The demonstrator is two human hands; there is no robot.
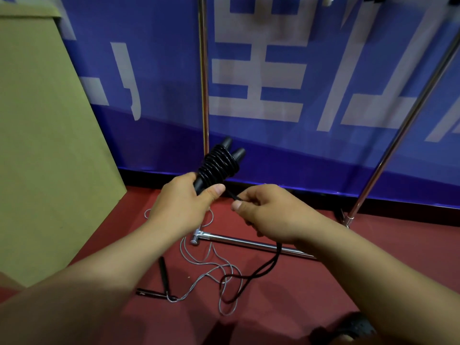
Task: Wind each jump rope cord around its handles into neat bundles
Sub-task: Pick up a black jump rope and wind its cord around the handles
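The left hand [181,202] grips the two black handles [227,155] held side by side, its fingers curled round their lower part; many turns of the black cord [219,165] already lie around them. The right hand [268,212] pinches the loose part of this cord just beside the bundle; the rest hangs down to the red floor [348,270]. A second rope with grey cord [211,267] and thin black handles [163,272] lies unwound on the floor, near a metal rack base [249,241].
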